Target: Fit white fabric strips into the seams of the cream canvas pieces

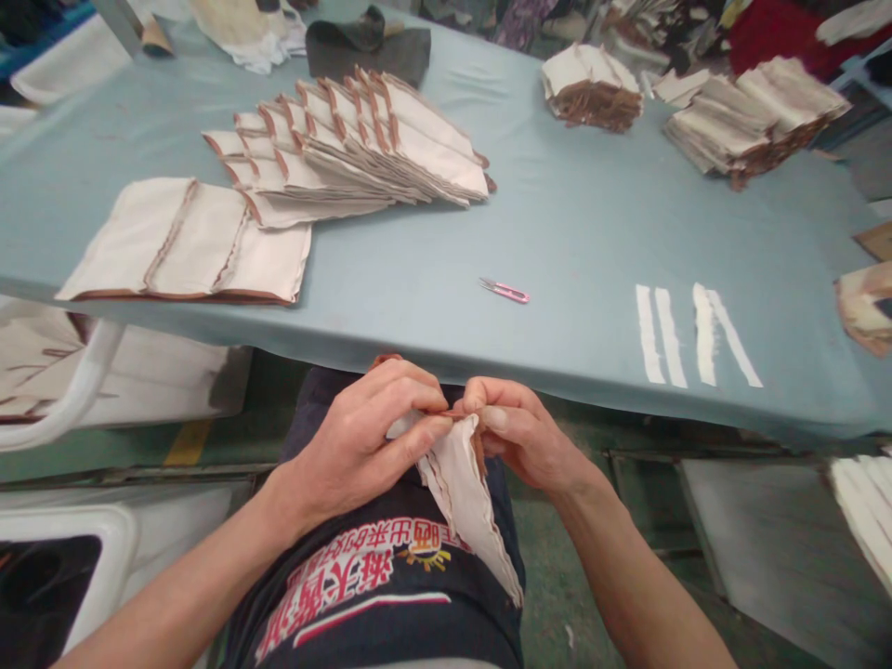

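Observation:
My left hand and my right hand meet over my lap, just below the near edge of the table. Both pinch the top corner of a folded cream fabric piece with a brown edge, which hangs down across my dark shirt. The fingers of each hand are closed on the cloth. Small pink thread snips lie on the blue-grey table, a short way beyond my hands.
A fanned pile of cream fabric pieces and a flat stack lie at the left. More stacks sit at the far right. Several white strips lie near the front right. A dark cloth rests at the back.

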Motion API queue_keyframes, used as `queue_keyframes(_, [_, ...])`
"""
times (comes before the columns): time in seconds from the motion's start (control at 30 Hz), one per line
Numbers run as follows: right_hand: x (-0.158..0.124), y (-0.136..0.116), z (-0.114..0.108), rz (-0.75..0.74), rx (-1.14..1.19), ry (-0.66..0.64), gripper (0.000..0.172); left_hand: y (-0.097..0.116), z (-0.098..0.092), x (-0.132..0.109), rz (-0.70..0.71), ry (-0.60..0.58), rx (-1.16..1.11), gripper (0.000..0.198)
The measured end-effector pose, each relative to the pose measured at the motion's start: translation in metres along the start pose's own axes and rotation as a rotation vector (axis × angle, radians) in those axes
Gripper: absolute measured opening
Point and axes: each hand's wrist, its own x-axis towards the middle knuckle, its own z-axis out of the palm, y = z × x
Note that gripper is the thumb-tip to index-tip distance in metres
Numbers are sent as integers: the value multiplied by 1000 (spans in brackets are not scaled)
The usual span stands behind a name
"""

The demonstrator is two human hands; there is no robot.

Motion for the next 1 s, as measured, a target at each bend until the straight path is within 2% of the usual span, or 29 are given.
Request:
queue_keyframes(0.13, [-6,-10,2,-67,-203,58,43,1,-1,1,17,-12,37,7])
queue_keyframes(0.27, [-15,-20,9,-213,-574,170,24,2,3,1,-6,-20,-10,8])
queue_keyframes(0.33, [-19,-23,13,-279,-755,188,16,3,5,0,-38,-43,-27,16])
queue_keyframes(0.4, [-22,-24,14,-323,-860,187,13,5,6,-1,-82,-76,-16,16])
queue_keyframes(0.53, [-23,-27,14,-309,-890,167,13,8,4,0,-116,-143,-34,9])
queue_keyframes(0.67, [-16,-34,12,-187,-797,117,18,10,-3,7,-114,-132,-20,15])
queue_keyframes(0.77, [-10,-39,13,-144,-756,87,16,11,-5,13,-108,-129,-16,18])
queue_keyframes(0.83, [-8,-41,14,-126,-761,80,14,11,-4,15,-171,-146,-59,19])
queue_keyframes(1.0, [-3,-39,13,-58,-761,55,13,13,0,12,-433,-168,-213,21])
